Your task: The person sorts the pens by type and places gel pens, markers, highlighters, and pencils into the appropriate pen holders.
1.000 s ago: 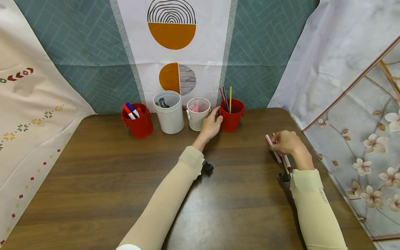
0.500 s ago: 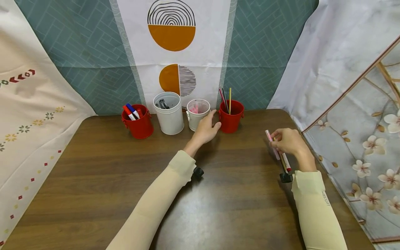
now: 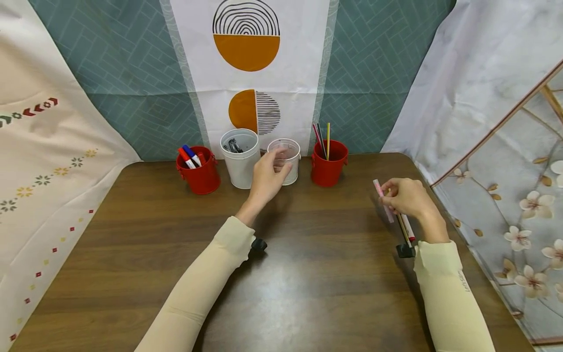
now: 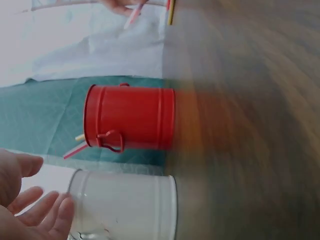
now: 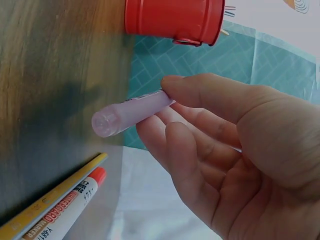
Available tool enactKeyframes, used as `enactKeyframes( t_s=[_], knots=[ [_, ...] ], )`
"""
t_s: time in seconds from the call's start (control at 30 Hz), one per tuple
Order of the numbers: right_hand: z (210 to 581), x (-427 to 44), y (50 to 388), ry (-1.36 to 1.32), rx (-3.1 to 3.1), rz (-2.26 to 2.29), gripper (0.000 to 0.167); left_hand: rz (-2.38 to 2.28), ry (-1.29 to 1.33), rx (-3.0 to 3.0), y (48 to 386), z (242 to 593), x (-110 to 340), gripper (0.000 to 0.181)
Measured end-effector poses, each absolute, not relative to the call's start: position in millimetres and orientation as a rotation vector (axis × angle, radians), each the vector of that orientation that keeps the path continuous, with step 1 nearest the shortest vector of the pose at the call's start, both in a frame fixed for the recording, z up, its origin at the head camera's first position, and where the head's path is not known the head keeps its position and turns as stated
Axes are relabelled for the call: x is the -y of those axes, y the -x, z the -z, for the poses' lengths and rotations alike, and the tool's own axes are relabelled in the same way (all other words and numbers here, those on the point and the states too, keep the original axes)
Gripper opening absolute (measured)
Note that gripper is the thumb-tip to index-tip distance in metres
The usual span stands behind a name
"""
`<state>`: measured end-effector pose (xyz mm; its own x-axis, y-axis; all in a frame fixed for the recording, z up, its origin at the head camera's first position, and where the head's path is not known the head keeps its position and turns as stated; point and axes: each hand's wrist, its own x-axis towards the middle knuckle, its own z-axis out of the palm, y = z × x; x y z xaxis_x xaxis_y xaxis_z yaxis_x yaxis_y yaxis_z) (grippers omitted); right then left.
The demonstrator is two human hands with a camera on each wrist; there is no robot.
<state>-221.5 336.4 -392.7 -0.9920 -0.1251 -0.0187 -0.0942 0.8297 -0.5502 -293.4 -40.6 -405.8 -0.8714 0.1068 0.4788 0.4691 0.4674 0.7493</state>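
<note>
At the right of the table in the head view, my right hand [image 3: 406,195] pinches a pale pink pen-shaped tube [image 5: 132,114] between thumb and fingers, clear of the tabletop. Its exact kind is unclear. Below it lie a yellow pencil [image 5: 55,197] and a white whiteboard marker [image 5: 65,210] with a red cap, side by side. My left hand [image 3: 267,178], fingers loosely bent and holding nothing, is in front of the small white bucket [image 3: 291,172], partly covering it. Contact with the bucket cannot be judged. Pink items show faintly inside that bucket.
A red bucket [image 3: 327,171] with pencils stands right of the small white one. To the left are a large white bucket [image 3: 239,170] with dark metal items and another red bucket [image 3: 204,181] with markers. A patterned cloth [image 3: 369,88] hangs behind the table.
My left hand has let go of the right red bucket and moved left to the small white bucket. The right hand has raised the pink tube slightly.
</note>
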Motion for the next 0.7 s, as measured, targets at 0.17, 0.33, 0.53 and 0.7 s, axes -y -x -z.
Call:
enactKeyframes(
  t_s=[0.17, 0.33, 0.53, 0.7],
  knots=[
    [391.7, -335.8, 220.7, 0.181, -2.959, 0.907, 0.024, 1.317, 0.431, 2.311, 291.5, 413.3, 47.3, 0.059],
    [390.3, -333.3, 220.6, 0.175, -2.963, 0.929, 0.023, 1.292, 0.376, 2.385, 291.9, 421.2, 52.9, 0.077],
    [390.2, -331.6, 220.6, 0.183, -2.963, 0.943, 0.023, 1.368, 0.352, 2.495, 299.2, 430.7, 59.0, 0.085],
    [390.2, -330.9, 220.3, 0.202, -2.971, 0.942, 0.023, 1.483, 0.334, 2.528, 306.4, 438.1, 62.2, 0.082]
  ],
)
